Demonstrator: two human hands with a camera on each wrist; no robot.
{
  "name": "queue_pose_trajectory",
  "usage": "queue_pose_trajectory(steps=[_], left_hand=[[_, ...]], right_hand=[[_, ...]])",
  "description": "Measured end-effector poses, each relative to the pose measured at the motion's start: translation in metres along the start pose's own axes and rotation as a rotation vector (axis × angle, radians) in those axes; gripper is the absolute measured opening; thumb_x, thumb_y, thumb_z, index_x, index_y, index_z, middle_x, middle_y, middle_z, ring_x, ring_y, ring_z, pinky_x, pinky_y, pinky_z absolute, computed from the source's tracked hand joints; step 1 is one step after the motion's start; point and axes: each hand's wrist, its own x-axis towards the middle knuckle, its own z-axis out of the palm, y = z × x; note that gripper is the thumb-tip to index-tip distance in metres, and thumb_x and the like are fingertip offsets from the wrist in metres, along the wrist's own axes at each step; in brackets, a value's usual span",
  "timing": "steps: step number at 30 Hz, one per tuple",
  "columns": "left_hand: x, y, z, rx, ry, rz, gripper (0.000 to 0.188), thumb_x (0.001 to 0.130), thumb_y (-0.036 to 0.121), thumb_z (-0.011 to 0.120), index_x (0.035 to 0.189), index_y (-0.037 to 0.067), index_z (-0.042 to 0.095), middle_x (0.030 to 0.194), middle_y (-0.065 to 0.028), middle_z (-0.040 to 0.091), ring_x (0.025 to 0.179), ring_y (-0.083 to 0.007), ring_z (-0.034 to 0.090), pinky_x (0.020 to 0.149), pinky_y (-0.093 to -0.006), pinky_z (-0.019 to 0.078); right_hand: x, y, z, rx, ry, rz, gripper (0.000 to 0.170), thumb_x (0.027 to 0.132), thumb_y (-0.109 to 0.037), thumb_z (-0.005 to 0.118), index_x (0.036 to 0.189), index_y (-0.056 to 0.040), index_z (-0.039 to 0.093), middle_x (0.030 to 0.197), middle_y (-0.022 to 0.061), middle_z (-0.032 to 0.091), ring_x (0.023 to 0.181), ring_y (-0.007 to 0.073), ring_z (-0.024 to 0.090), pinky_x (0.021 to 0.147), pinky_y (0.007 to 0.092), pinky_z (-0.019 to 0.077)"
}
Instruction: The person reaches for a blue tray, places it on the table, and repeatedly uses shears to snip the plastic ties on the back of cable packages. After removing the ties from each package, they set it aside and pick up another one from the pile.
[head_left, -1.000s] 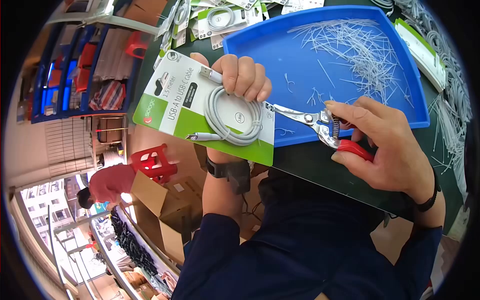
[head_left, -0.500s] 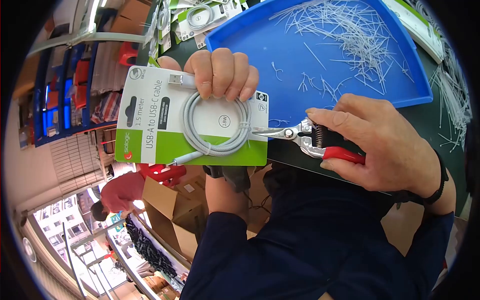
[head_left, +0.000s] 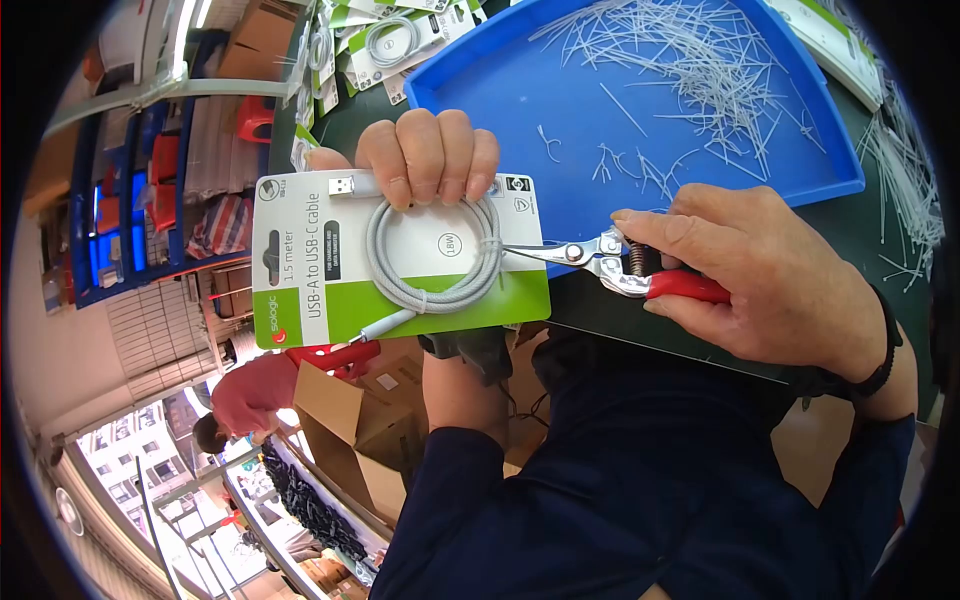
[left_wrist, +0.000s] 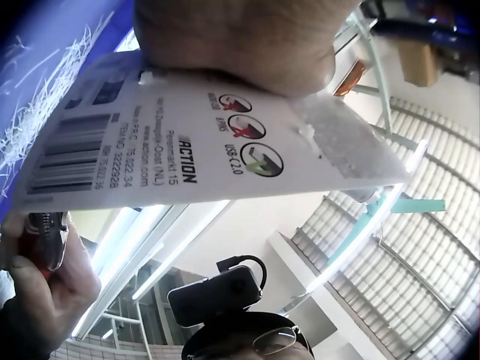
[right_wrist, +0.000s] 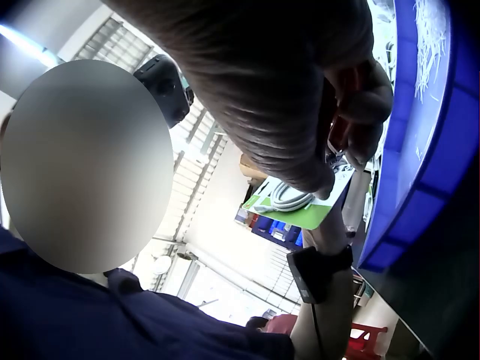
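My left hand (head_left: 425,155) grips the upper edge of a white and green retail card (head_left: 395,325), fingers over its front. Tied onto the card is a coiled grey USB cable (head_left: 380,265), its metal USB-A plug (head_left: 342,186) near the fingers. In my right hand (head_left: 775,275) are spring-loaded snips (head_left: 608,268) with red handles. Their narrow blades overlap the card's right side, tips right at the tie (head_left: 490,246) on the coil. The left wrist view shows the card's printed back (left_wrist: 172,150) with a barcode.
Behind the hands lies a blue tray (head_left: 590,115) with many white tie pieces (head_left: 700,60) in it. More packaged cables (head_left: 395,40) are piled at the back left, and loose white strands (head_left: 890,190) lie at right. A person in red (head_left: 250,395) bends beyond an open cardboard box (head_left: 350,420).
The card has turned to a more level, front-facing position. The snips' blades have moved from the card's right edge onto the tie at the coil's right side.
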Motion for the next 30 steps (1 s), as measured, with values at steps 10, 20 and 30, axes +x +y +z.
queue_pose_trajectory(steps=[10, 20, 30], left_hand=[[-0.005, -0.022, 0.013, 0.192, 0.111, 0.096, 0.059, 0.111, 0.055, 0.041, 0.075, 0.010, 0.056, 0.071, -0.0018, 0.045, 0.072, -0.0168, 0.041, 0.076, -0.0368, 0.0420], [-0.008, -0.058, 0.015, 0.173, 0.096, 0.081, 0.072, 0.108, 0.068, 0.030, 0.078, 0.010, 0.057, 0.076, -0.0058, 0.049, 0.072, -0.0210, 0.046, 0.072, -0.0405, 0.0455], [-0.010, -0.061, 0.020, 0.209, 0.128, 0.066, 0.061, 0.110, 0.061, 0.038, 0.077, 0.013, 0.054, 0.073, -0.0029, 0.046, 0.072, -0.0185, 0.042, 0.070, -0.0370, 0.0403]], right_hand=[[0.007, -0.002, 0.018, 0.362, 0.204, 0.159, 0.050, 0.080, -0.005, 0.082, 0.122, 0.0006, 0.057, 0.091, 0.0138, 0.064, 0.074, 0.0273, 0.065, 0.069, 0.0337, 0.0516], [0.007, 0.008, 0.029, 0.284, 0.321, 0.073, 0.042, 0.077, 0.003, 0.077, 0.112, -0.0007, 0.056, 0.083, 0.0152, 0.064, 0.071, 0.0296, 0.068, 0.064, 0.0337, 0.0526], [0.009, 0.009, 0.034, 0.248, 0.313, 0.097, 0.041, 0.074, 0.009, 0.067, 0.113, 0.0001, 0.054, 0.084, 0.0181, 0.064, 0.074, 0.0357, 0.070, 0.064, 0.0367, 0.0541]])
